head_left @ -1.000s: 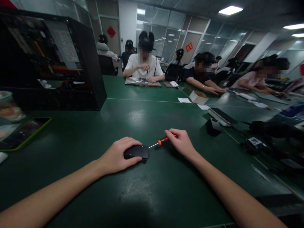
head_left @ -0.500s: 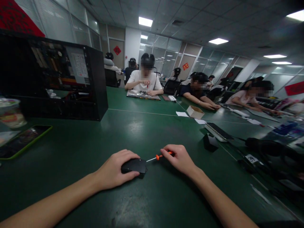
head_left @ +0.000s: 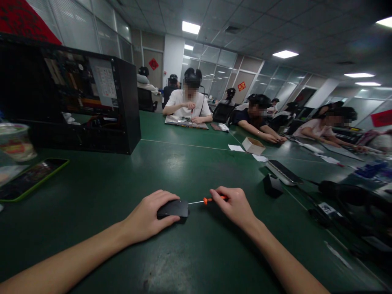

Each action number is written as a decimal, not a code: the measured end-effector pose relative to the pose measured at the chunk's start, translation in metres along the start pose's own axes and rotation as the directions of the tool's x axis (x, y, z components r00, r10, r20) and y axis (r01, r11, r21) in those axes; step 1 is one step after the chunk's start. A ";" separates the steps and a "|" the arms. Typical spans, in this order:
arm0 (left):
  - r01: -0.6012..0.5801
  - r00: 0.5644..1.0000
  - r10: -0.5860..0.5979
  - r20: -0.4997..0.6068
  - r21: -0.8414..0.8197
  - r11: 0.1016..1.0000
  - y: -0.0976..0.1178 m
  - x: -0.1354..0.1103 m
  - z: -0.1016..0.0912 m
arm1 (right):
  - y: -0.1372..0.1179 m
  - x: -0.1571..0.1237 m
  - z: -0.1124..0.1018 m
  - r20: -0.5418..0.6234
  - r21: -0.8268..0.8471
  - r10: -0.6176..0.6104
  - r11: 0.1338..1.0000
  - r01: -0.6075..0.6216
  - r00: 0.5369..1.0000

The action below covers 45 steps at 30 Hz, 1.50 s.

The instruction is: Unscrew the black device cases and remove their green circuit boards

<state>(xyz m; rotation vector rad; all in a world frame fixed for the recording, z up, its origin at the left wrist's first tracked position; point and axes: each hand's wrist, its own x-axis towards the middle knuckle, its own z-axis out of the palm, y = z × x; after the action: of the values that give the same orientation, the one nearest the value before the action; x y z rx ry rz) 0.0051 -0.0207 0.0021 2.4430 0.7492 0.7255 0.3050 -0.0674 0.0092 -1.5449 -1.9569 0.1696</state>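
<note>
My left hand (head_left: 153, 214) is closed around a small black box-shaped device (head_left: 174, 209), thumb on the near side and fingers over the far side. Its exact kind does not show. In my right hand (head_left: 234, 204) is a screwdriver (head_left: 208, 201) with an orange and black handle, pinched between thumb and fingers. The thin shaft lies nearly level and points left, its tip at the right end of the black device. Whether the tip sits in a screw there is too small to make out. Both hands are low over the green table (head_left: 171, 253).
An opened black computer case (head_left: 127, 110) stands at left, with a phone (head_left: 36, 177) and a plastic cup (head_left: 16, 143) before it. To the right lie a small black block (head_left: 272, 185), a white-edged device (head_left: 284, 172) and cables. Co-workers sit across the table.
The screwdriver has turned slightly nearer to level, and its handle has moved a little right with my right hand. The black device has turned slightly in my left hand.
</note>
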 end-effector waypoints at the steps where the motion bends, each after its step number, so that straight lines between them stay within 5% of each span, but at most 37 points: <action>1: 0.001 1.000 -0.001 -0.011 0.001 1.000 -0.001 0.000 0.000 | -0.002 -0.001 0.002 0.009 -0.004 0.006 1.000 -0.006 1.000; 8: -0.012 0.999 0.012 -0.031 0.010 1.000 -0.003 0.000 0.000 | -0.018 -0.005 0.011 0.278 0.030 -0.074 0.997 0.069 0.958; 16: 0.011 0.998 -0.012 -0.063 -0.009 1.000 -0.002 0.001 0.000 | -0.008 -0.002 0.003 0.186 -0.007 -0.074 0.997 0.076 0.980; 24: 0.010 0.998 -0.011 -0.069 -0.017 1.000 -0.002 0.000 0.001 | -0.022 -0.006 0.015 0.308 0.009 -0.102 0.994 0.105 0.946; 34: 0.023 0.999 -0.024 -0.043 -0.022 0.999 0.000 0.000 -0.001 | 0.003 0.002 -0.011 0.321 -0.067 -0.112 0.988 0.141 0.940; 45: 0.014 0.998 -0.015 -0.054 -0.008 1.000 -0.001 0.000 0.000 | -0.006 -0.002 0.000 0.264 -0.019 -0.118 0.992 0.128 0.957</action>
<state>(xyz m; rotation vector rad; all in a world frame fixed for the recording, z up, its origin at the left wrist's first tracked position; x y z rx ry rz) 0.0051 -0.0196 0.0012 2.4169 0.7821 0.7898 0.3006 -0.0712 0.0109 -1.4784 -2.2671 0.3011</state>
